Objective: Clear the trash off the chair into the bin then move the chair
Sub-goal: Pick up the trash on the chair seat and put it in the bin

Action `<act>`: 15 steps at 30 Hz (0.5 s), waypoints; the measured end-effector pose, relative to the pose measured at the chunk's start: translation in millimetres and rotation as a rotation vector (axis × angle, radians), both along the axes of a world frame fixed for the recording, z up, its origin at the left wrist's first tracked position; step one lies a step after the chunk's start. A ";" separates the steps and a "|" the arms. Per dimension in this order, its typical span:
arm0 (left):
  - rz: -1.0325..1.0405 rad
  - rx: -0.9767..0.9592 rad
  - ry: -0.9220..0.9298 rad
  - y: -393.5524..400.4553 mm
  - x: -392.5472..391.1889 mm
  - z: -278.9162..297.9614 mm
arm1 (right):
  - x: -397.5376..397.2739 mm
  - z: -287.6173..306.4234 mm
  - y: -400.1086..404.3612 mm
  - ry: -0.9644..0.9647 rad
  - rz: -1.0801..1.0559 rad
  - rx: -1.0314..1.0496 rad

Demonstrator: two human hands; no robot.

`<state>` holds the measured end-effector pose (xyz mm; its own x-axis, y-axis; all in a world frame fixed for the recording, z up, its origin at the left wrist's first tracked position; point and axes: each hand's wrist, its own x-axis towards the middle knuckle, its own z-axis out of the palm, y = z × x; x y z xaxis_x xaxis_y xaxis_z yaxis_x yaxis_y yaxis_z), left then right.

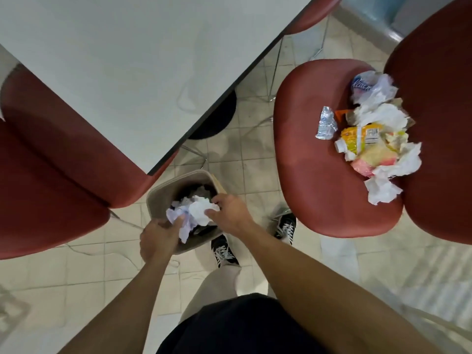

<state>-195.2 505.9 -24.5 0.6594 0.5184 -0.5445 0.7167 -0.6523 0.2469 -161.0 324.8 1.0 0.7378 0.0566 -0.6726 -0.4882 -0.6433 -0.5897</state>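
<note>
A beige bin (166, 190) stands on the floor below the table corner. Both hands are over its mouth. My left hand (158, 238) grips a crumpled pale-purple and white paper wad (194, 213), and my right hand (229, 212) holds the same wad from the right side. The red chair (306, 162) at the right carries a trash pile (375, 134) on its seat: crumpled white tissues, a yellow packet, a foil wrapper, a plastic bag and a small white bottle.
A white table (115, 60) fills the upper left, its corner just above the bin. Another red chair (51, 162) sits at the left, a third at the top. My black shoes (224, 251) stand on the tiled floor beside the bin.
</note>
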 end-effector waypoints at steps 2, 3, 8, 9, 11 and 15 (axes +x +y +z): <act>-0.031 0.013 0.008 1.8 4.0 -2.4 | -2.3 -1.7 0.6 0.013 -0.024 -0.003; -0.037 0.016 0.014 0.2 7.0 -2.0 | -2.7 -3.0 -2.2 0.013 -0.040 -0.008; -0.123 0.015 0.010 -30.0 24.4 6.4 | -1.9 -8.3 -43.4 0.060 -0.160 -0.028; -0.141 -0.011 -0.005 -40.0 28.7 7.2 | -1.3 -10.3 -57.6 0.062 -0.176 -0.033; -0.174 -0.057 -0.014 -66.2 39.8 5.2 | 1.1 -12.1 -92.7 0.057 -0.216 -0.047; -0.248 -0.139 0.000 -140.3 65.7 -2.5 | 3.8 -15.0 -177.3 0.059 -0.318 -0.088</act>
<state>-129.6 365.6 -27.1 0.7567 0.2616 -0.5991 0.5395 -0.7674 0.3464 -157.2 147.5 -14.0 0.6690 -0.2303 -0.7067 -0.7043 -0.5003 -0.5037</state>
